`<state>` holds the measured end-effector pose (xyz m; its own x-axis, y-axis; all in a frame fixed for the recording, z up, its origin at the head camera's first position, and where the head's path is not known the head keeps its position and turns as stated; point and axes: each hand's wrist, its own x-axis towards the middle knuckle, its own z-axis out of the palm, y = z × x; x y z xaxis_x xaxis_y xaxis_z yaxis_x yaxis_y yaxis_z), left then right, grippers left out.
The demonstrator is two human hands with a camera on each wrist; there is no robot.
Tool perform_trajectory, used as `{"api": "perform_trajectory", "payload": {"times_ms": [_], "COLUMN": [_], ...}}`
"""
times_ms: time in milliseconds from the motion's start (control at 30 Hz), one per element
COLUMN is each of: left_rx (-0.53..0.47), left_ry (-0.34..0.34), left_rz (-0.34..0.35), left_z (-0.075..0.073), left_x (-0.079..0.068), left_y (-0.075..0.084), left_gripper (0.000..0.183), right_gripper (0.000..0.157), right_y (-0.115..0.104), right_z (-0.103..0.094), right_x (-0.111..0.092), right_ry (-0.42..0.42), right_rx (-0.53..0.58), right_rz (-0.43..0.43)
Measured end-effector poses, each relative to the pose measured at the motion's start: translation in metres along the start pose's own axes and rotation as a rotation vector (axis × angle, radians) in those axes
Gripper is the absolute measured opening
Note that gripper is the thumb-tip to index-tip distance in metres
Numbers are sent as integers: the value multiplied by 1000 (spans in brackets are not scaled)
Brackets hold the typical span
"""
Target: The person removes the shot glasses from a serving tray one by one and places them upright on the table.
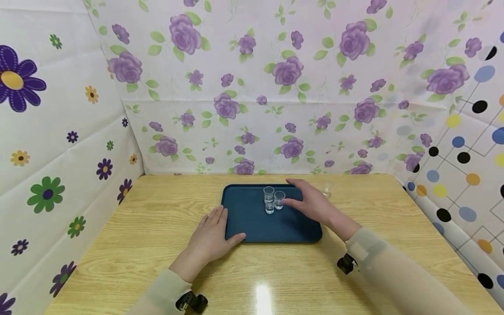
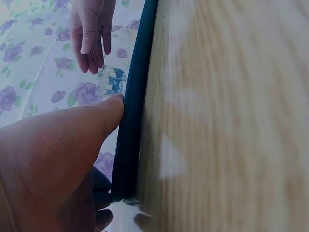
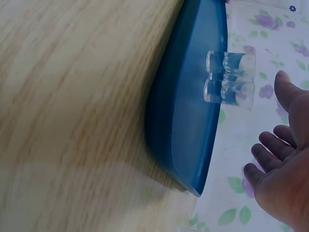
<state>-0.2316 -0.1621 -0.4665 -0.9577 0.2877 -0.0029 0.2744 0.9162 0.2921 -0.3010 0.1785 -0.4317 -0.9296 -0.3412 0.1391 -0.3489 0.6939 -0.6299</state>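
Observation:
Three small clear shot glasses stand close together on a dark blue tray (image 1: pixel 248 227): a rear glass (image 1: pixel 268 191), a front glass (image 1: pixel 269 208) partly overlapping it, and a right glass (image 1: pixel 279 200). My left hand (image 1: pixel 210 236) rests at the tray's front left corner, its fingers along the left side and its thumb on the front rim. Over the tray's right part hovers my right hand (image 1: pixel 315 203), fingers spread, thumb tip overlapping the right glass in the head view. In the right wrist view this hand (image 3: pixel 285 159) stands apart from the glasses (image 3: pixel 229 92), with nothing in its grasp.
Another clear glass (image 1: pixel 327 189) stands on the wooden table (image 1: pixel 165 210) behind and right of the tray, beyond my right hand. A flowered cloth (image 1: pixel 256 100) rises along the table's back edge, with patterned cloths at both sides.

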Motion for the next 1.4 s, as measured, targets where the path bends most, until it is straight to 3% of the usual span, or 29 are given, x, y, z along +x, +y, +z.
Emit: {"api": "perform_trajectory", "payload": {"times_ms": [233,667,1400], "left_rx": [5,2,-4], "left_ry": [-5,-1,1], "left_rz": [-25,-14,-16], "left_z": [0,0,1], "left_x": [0,3,1], "left_y": [-1,-1,-2], "left_gripper": [110,111,110], "right_gripper": [84,85,62], "right_y": [2,4,8], "right_z": [10,20,34], "right_x": [4,8,13], "right_ry": [-26,-68,-25], "right_rx": [-33,20,76], "right_rz": [-14,2,66]}}
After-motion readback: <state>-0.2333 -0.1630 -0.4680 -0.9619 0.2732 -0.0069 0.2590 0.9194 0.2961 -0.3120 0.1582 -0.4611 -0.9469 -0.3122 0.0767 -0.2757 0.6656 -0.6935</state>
